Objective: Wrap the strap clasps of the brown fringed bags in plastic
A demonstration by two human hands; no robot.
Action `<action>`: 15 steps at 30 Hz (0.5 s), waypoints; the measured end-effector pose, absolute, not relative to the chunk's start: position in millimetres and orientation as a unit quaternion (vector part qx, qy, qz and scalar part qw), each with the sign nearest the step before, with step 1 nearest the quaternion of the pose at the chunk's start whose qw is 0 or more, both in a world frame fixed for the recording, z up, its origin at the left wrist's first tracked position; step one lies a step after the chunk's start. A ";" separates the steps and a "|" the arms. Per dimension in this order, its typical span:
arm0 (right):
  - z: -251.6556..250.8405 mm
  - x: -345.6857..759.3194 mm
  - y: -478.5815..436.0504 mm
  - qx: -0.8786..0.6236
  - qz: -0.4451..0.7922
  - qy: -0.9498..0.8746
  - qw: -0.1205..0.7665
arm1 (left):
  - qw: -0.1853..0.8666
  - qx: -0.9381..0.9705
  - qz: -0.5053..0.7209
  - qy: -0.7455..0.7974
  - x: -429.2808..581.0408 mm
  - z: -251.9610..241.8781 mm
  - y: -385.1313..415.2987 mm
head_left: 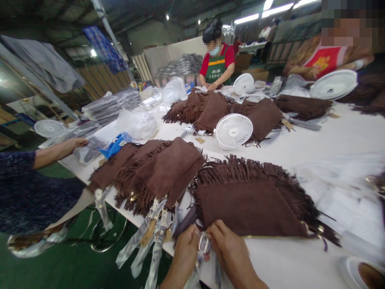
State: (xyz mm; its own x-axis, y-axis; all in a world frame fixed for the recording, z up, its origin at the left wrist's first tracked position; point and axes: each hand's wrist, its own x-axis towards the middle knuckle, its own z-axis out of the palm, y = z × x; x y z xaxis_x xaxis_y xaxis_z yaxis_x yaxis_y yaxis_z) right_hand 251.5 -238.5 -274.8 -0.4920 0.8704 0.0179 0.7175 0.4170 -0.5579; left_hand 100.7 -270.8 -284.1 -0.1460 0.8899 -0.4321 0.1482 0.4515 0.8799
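A brown suede-like fringed bag (246, 206) lies flat before me, its fringe spread along the far side and a gold-coloured edge nearest me. At its near left corner, my left hand (185, 255) pinches a plastic-wrapped metal buckle (203, 244). My right hand (231, 255) closes its fingers on the buckle from the other side, close to the bag's edge. A dark strap piece (187, 221) shows just beyond my left hand. To the left lie several overlapping fringed bags (168, 166), with plastic-wrapped straps (150, 237) hanging over the table edge.
A white fan (234, 131) stands beyond the bags, near a second bag pile (210, 110). Clear plastic bags (349, 192) lie at right, above a tape roll (361, 273). A co-worker's arm (60, 151) reaches in from the left by a blue dispenser (116, 145). Two people work across the table.
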 end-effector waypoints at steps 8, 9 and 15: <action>-274.9 254.2 -236.8 -0.480 0.292 -0.811 0.163 | 0.527 0.376 0.310 0.696 107.9 -287.3 -262.5; -275.9 254.9 -237.5 -0.478 0.294 -0.811 0.166 | 0.490 0.413 0.277 0.716 107.5 -283.2 -263.0; -279.1 261.8 -238.9 -0.480 0.312 -0.794 0.203 | 0.157 0.594 0.068 0.786 99.6 -251.1 -275.1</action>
State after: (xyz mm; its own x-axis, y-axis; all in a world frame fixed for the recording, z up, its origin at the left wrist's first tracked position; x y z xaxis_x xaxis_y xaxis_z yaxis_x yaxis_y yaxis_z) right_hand 261.8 -238.9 -279.1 -0.4564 0.8895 0.0234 0.6360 0.3445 -0.6905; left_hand 99.6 -275.1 -251.1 -0.2448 0.9552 -0.1665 0.9127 0.2849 0.2930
